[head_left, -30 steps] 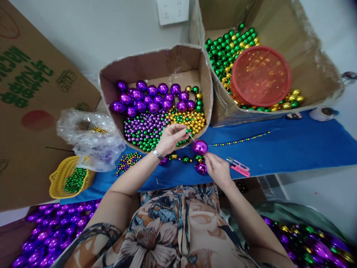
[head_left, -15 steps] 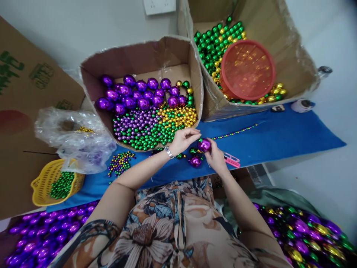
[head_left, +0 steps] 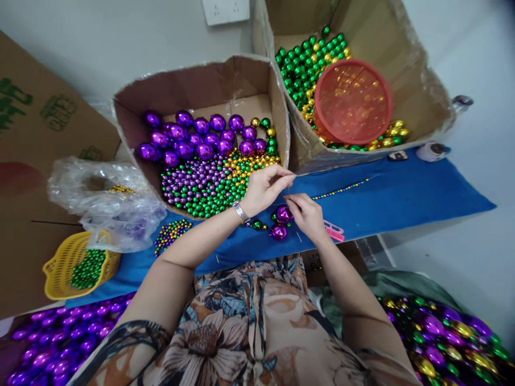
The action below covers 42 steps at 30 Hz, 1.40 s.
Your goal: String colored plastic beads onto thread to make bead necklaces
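My left hand (head_left: 265,187) is closed in a pinch, thumb and forefinger together, in front of the cardboard box of beads. Just below and to its right, my right hand (head_left: 308,215) is also pinched. A thin thread (head_left: 288,190) runs between the fingertips of both hands; its ends are too fine to follow. By the right fingertips lie two shiny purple balls, an upper purple ball (head_left: 284,214) and a lower purple ball (head_left: 278,231). Small green beads (head_left: 256,224) join them on the left. A pink-handled tool (head_left: 335,232) is beside my right wrist.
A cardboard box (head_left: 287,131) holds purple balls and small beads; a second box (head_left: 422,102) holds green and gold beads and a red basin (head_left: 354,102). On the blue cloth (head_left: 422,187) lie a bead string (head_left: 341,190), loose beads (head_left: 172,236) and a yellow basket (head_left: 60,268).
My right hand has let go of the upper purple ball and now pinches the thread. My left hand has risen slightly, up and to the right.
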Available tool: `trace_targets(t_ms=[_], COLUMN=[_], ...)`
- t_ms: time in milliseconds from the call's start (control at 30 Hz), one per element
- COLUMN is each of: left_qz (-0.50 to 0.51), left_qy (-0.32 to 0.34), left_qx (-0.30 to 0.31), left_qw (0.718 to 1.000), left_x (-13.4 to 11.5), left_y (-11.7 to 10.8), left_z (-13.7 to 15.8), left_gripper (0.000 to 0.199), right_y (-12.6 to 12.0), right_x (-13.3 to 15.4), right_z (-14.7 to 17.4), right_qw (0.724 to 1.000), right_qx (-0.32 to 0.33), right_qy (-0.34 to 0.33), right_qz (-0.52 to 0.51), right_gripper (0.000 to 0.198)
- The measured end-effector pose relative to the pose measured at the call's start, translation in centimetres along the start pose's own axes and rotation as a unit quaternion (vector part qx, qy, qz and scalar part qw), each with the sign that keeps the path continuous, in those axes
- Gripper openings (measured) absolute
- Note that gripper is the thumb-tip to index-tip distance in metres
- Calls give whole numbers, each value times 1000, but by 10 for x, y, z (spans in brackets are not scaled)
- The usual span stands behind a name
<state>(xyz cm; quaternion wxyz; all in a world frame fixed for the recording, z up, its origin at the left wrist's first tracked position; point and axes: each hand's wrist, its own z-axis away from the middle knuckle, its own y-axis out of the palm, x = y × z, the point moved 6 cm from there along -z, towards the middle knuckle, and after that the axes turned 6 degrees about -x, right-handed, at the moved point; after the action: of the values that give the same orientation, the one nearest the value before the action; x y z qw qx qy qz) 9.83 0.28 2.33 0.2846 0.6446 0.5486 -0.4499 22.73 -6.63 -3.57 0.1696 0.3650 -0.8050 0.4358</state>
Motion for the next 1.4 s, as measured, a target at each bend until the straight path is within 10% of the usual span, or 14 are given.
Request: trace_targets(t_ms=[167, 367, 633, 1067, 1200, 1300, 1400], left_qz=[-60, -320, -375, -573, -491, -332, -189], left_qy=[-26, -45, -132, -9, -11, 2, 45], left_qx=[-61, 133, 317, 357, 296, 195, 186], left_qw=[996, 937, 861, 738, 820, 923, 963], left_x=[20, 68, 80, 44, 34, 33, 41], left_y=[0, 44, 55, -70, -59, -22, 23], left_z=[39, 115, 130, 174, 158, 129, 107], left_gripper=[33, 63, 73, 32, 38, 59, 67], right_y=[-12, -22, -27, -38, -13, 8, 14], right_x=[-17, -34, -62, -90, -41, 1, 26], right_z=[2, 5, -1, 20, 23, 25, 21], right_qw=[994, 976, 910, 867, 871, 874, 873], right_qx=[-34, -39, -115, -160, -79, -31, 9], right_qy=[100, 216, 329, 388, 361, 326, 301], right_qz=[20, -1, -224, -269, -324, -358, -384], right_gripper=[22, 29, 38, 43, 36, 31, 28])
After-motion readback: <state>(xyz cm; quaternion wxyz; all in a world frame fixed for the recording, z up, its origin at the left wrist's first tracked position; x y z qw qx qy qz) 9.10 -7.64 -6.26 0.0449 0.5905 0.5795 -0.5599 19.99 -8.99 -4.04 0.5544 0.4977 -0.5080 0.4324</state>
